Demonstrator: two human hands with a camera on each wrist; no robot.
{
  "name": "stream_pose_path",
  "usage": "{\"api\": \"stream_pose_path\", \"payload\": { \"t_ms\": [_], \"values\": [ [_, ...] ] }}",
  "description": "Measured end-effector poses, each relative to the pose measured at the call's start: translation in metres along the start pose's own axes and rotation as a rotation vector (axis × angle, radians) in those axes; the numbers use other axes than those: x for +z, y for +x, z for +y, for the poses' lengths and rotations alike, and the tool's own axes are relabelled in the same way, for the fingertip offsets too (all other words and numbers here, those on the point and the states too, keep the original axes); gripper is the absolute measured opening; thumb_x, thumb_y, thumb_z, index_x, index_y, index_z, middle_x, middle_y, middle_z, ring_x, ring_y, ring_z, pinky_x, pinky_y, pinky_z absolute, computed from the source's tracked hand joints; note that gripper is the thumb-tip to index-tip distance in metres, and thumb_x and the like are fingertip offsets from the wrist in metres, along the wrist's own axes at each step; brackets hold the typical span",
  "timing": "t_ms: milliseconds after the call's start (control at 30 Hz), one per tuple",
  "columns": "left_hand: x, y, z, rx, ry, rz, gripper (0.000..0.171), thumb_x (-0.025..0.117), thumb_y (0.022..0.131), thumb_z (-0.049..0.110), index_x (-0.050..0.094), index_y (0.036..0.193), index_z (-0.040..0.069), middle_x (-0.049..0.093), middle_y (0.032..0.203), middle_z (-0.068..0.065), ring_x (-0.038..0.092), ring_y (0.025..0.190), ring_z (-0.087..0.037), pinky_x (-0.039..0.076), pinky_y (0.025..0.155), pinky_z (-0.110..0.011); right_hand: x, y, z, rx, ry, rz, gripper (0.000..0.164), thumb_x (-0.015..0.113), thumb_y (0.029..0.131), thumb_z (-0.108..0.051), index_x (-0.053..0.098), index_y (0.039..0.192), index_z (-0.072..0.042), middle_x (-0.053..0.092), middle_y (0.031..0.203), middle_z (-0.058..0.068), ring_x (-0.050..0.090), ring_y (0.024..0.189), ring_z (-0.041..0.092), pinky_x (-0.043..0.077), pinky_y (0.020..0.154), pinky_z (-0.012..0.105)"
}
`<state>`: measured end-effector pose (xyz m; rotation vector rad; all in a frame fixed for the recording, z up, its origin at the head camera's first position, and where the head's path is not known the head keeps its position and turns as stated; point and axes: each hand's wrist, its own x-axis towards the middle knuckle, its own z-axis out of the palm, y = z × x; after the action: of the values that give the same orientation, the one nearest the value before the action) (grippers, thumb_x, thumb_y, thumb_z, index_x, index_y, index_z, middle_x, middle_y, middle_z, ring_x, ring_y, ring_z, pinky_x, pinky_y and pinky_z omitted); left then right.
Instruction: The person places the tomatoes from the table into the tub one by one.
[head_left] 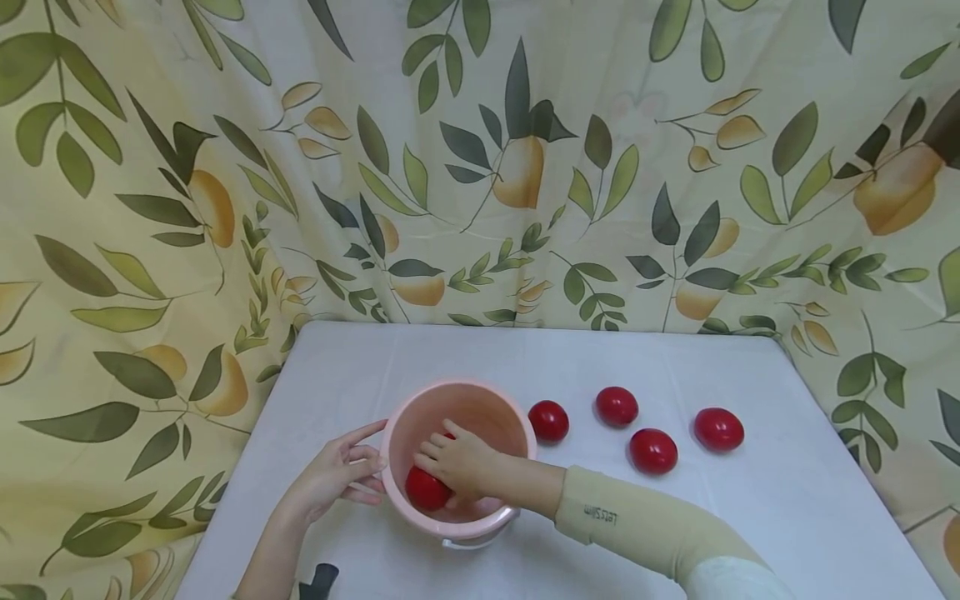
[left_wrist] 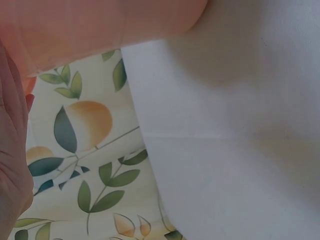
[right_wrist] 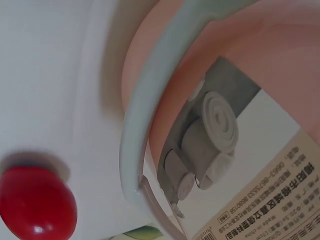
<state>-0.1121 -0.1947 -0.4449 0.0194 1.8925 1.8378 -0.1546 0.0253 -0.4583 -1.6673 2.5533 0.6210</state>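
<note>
A: Head?
B: Right hand (head_left: 467, 468) grasps a red ball (head_left: 427, 492) inside the bucket (head_left: 480, 407), maybe another underneath; four balls (head_left: 617, 407) not in yet, right of it. Left hand (head_left: 337, 477) loose-fingered against its left rim.
A: Wrists?
B: Left: palm beside bucket. Right: handle (right_wrist: 135, 140), one outside ball; fingers unseen.

Snug pale-khaki right sleeve (head_left: 648, 527) with small dark lettering (head_left: 600, 514) near its cuff (head_left: 567, 504), whitish fabric (head_left: 735, 580) above

From here the right-hand grip (head_left: 459, 465) covers part of a red ball (head_left: 426, 490) in the pink bucket (head_left: 487, 408); the smallest print on its label (right_wrist: 235, 155) blurs.
</note>
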Motion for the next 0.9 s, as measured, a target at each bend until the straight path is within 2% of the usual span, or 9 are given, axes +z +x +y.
{"api": "stream_pose_path", "payload": {
  "t_ms": [133, 333, 600, 733, 833, 900],
  "values": [
    [-0.001, -0.001, -0.001, -0.003, 0.005, 0.006, 0.068, 0.064, 0.086, 0.016, 0.027, 0.143, 0.006, 0.062, 0.085, -0.007, 0.067, 0.073, -0.027, 0.056, 0.066, -0.042, 0.000, 0.000, -0.002, -0.018, -0.057, -0.047, 0.073, 0.065, 0.069, -0.062, 0.038, 0.130, -0.033, 0.048, 0.126, -0.015, 0.041, 0.116, 0.008, 0.032, 0.106, 0.033],
    [-0.001, -0.002, 0.000, 0.000, 0.005, 0.005, 0.068, 0.063, 0.086, 0.016, 0.027, 0.143, 0.006, 0.062, 0.085, -0.007, 0.067, 0.073, -0.026, 0.056, 0.066, -0.041, -0.002, 0.001, -0.002, -0.036, -0.102, -0.062, 0.059, 0.060, 0.076, -0.059, 0.037, 0.126, -0.037, 0.047, 0.125, -0.017, 0.040, 0.117, 0.006, 0.030, 0.106, 0.033],
    [0.000, -0.002, 0.000, 0.002, 0.008, 0.000, 0.068, 0.063, 0.086, 0.015, 0.026, 0.143, 0.006, 0.061, 0.085, -0.007, 0.067, 0.072, -0.025, 0.056, 0.066, -0.040, -0.001, 0.001, -0.002, -0.015, -0.133, -0.065, 0.058, 0.059, 0.075, -0.060, 0.037, 0.124, -0.039, 0.048, 0.124, -0.017, 0.041, 0.115, 0.006, 0.031, 0.105, 0.032],
    [0.000, -0.001, -0.001, 0.002, -0.001, -0.005, 0.069, 0.063, 0.086, 0.015, 0.026, 0.143, 0.006, 0.061, 0.085, -0.006, 0.067, 0.072, -0.025, 0.056, 0.066, -0.041, -0.001, -0.001, 0.003, 0.025, -0.037, -0.006, 0.058, 0.062, 0.075, -0.057, 0.041, 0.126, -0.039, 0.049, 0.124, -0.014, 0.041, 0.115, 0.008, 0.032, 0.105, 0.035],
    [0.000, 0.000, -0.001, 0.007, 0.003, -0.005, 0.068, 0.063, 0.086, 0.015, 0.026, 0.143, 0.005, 0.061, 0.085, -0.006, 0.067, 0.072, -0.024, 0.056, 0.066, -0.041, -0.003, -0.005, 0.013, 0.084, 0.140, 0.110, 0.060, 0.065, 0.078, -0.050, 0.042, 0.131, -0.036, 0.047, 0.130, -0.009, 0.037, 0.123, 0.013, 0.030, 0.107, 0.041],
    [0.001, 0.000, -0.001, 0.011, 0.008, -0.004, 0.068, 0.063, 0.086, 0.015, 0.026, 0.143, 0.004, 0.061, 0.085, -0.006, 0.067, 0.072, -0.024, 0.056, 0.065, -0.041, -0.004, -0.011, 0.022, 0.128, 0.265, 0.217, 0.060, 0.066, 0.079, -0.045, 0.042, 0.133, -0.031, 0.044, 0.134, -0.006, 0.033, 0.127, 0.016, 0.028, 0.108, 0.045]
  ]
}}
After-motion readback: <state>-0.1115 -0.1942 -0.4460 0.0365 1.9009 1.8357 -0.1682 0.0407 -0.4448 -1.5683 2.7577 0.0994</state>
